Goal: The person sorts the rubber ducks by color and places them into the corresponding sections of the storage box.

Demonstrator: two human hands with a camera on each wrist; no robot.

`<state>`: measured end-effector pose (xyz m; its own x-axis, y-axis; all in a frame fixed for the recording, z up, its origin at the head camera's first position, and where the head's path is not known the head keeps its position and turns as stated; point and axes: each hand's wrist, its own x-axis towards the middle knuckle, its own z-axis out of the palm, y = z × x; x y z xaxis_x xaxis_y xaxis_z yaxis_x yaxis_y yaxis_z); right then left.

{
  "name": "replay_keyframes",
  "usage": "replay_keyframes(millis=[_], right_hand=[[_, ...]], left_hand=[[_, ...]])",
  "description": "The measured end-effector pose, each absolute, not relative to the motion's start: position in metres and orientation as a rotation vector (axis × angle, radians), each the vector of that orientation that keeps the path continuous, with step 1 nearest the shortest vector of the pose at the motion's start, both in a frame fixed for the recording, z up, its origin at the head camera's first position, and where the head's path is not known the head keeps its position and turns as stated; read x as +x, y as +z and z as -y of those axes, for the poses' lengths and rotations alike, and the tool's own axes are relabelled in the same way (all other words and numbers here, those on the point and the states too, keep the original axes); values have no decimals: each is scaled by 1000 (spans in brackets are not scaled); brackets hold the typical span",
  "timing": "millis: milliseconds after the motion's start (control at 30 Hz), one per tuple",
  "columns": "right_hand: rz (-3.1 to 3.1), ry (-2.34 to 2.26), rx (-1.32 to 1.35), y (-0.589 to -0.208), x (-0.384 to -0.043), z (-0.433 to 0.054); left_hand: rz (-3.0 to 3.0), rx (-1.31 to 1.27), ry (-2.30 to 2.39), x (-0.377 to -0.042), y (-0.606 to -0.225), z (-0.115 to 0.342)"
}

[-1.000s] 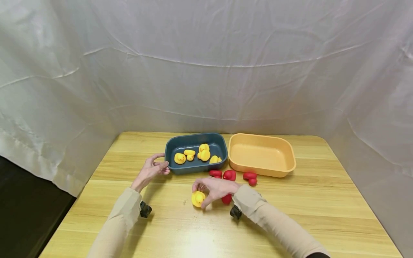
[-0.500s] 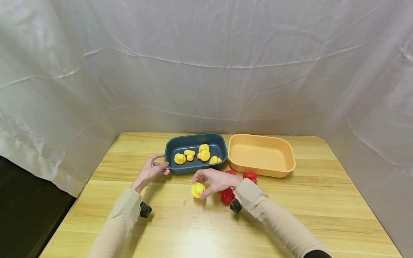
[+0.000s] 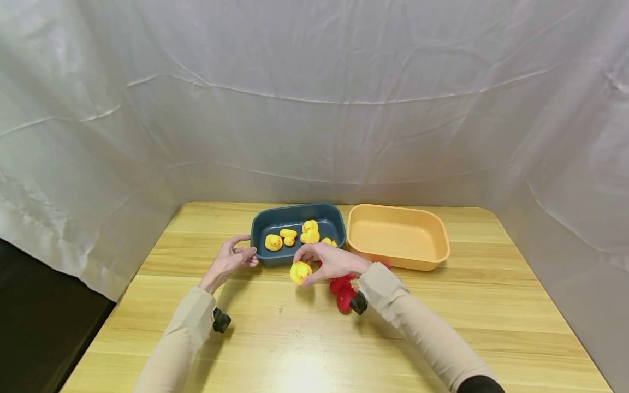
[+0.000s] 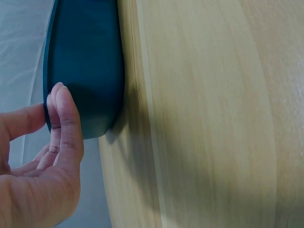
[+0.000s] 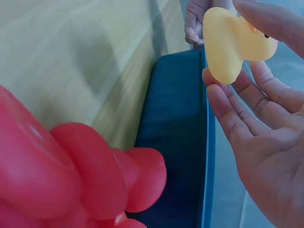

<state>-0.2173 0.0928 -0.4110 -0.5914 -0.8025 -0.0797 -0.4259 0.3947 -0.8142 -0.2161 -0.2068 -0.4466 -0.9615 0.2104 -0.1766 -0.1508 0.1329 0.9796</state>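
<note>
My right hand (image 3: 334, 261) pinches a yellow rubber duck (image 3: 300, 272) between thumb and fingertips, held above the table with its shadow below. In the right wrist view, the duck (image 5: 222, 45) is between the thumb and fingers. My left hand (image 3: 230, 262) holds the left end of the dark blue bin (image 3: 295, 214). The left wrist view has the thumb at the bin's rim and the fingers against its outer wall (image 4: 90, 61). Several yellow ducks (image 3: 273, 242) lie inside the blue bin. Red rubber ducks (image 3: 345, 300) sit under my right wrist, partly hidden.
An orange bin (image 3: 398, 232) stands to the right of the blue one, close beside it, with no ducks visible inside. Both bins are toward the back of the wooden table (image 3: 255, 338). A grey curtain (image 3: 314, 109) hangs behind and at the sides.
My right hand has lifted the yellow duck off the table and carried it away from me toward the blue bin. The left hand has stayed at the bin.
</note>
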Motion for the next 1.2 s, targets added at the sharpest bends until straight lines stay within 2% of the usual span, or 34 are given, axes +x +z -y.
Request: replay_keyframes(millis=[767,1200], right_hand=[[-2310,-1229,-973,-409,-246,-88],[-2469,-1223,-947,-421,-261,-86]], left_hand=[[-2140,65,1906,-217,-448,207],[-2156,47,1892,-217,-450,206]])
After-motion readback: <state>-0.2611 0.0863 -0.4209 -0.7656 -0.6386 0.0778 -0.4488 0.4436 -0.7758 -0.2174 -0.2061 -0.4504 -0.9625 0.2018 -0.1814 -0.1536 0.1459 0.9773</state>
